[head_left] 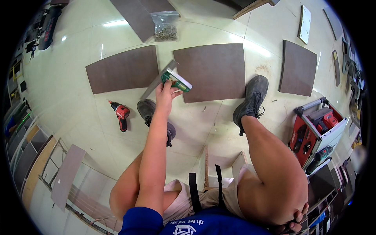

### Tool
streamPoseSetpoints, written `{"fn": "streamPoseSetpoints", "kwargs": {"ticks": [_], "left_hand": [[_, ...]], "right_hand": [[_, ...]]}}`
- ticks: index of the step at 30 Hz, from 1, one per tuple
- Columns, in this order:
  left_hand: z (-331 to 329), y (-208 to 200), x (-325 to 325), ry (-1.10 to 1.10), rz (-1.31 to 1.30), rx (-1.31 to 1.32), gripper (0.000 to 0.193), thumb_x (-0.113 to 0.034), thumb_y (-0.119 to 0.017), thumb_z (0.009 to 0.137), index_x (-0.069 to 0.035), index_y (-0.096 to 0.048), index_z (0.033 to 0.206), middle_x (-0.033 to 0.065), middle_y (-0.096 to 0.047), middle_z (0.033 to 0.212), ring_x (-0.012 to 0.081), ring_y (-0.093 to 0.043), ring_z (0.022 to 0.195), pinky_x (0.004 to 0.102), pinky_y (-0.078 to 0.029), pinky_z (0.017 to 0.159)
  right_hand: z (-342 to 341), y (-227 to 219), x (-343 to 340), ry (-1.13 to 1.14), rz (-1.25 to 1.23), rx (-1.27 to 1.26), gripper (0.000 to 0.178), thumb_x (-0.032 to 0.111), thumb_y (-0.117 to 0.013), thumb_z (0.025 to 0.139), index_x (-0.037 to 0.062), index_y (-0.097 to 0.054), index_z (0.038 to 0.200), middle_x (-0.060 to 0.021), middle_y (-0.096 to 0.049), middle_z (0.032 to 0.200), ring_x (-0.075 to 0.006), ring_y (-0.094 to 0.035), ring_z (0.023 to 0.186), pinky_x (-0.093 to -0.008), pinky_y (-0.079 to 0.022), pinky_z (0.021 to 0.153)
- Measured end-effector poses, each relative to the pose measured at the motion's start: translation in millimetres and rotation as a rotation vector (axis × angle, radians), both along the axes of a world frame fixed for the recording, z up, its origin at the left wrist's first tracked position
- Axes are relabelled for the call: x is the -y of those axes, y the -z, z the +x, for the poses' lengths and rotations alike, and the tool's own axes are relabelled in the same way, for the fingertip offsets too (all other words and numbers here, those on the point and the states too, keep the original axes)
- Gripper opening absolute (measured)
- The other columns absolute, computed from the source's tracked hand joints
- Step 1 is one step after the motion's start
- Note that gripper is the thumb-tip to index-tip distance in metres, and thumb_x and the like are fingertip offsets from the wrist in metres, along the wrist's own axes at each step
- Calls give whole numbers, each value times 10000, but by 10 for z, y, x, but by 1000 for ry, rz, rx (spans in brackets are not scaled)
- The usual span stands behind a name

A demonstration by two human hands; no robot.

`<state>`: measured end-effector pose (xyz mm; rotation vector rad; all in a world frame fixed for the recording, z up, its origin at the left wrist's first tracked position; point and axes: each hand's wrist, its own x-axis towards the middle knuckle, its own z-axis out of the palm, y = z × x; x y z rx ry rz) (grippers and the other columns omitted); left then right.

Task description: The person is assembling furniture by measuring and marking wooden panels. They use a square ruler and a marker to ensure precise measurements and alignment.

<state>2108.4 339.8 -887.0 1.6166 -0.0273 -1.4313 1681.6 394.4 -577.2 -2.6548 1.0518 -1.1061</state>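
My left hand [166, 91] is closed on a small green and white box [178, 81], gripped between thumb and fingers above the floor. Just behind the box slants a narrow grey strip [153, 87]; whether the hand also touches it, I cannot tell. Under and around them lie brown boards, one [209, 72] to the right and another [122, 68] to the left. At the lower right, my right hand [298, 222] is partly hidden beside my thigh, its fingers curled near something dark that I cannot make out.
A red and black cordless drill [120, 114] lies left of my left shoe. A clear bag of screws [165, 27] rests on a far board [137, 15]. At right stand a tool case [313, 135] and a brown board [298, 67]. Small screws are scattered on the floor.
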Motion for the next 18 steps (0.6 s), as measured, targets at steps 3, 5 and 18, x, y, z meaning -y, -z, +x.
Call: {"fn": "streamPoseSetpoints", "kwargs": {"ticks": [3, 5, 18], "left_hand": [[-174, -23, 84, -81, -29, -118, 308, -287, -466, 1014, -2, -505, 1122, 138, -627, 1000, 283, -691, 832, 395, -582, 674], [-345, -73, 120, -98, -13, -199, 348, -331, -417, 1027, -4, -497, 1116, 143, -628, 989, 299, -694, 822, 402, -566, 656], [-1253, 671, -1059, -263, 641, -176, 524, -566, -305, 1032, -80, -481, 1113, 89, -663, 871, 218, -668, 676, 345, -480, 533]], "right_hand": [[5, -2, 10, -8, 9, 6, 293, 292, -440, 985, 141, -547, 1213, -76, -485, 1112, -333, -672, 1062, -701, -452, 938], [10, 3, 2, -3, 5, 3, 296, 293, -440, 986, 140, -546, 1215, -77, -485, 1113, -333, -672, 1063, -702, -451, 939], [-54, -92, -23, 5, 49, 7, 310, 299, -442, 987, 135, -541, 1231, -81, -483, 1115, -337, -670, 1070, -706, -443, 945]]}}
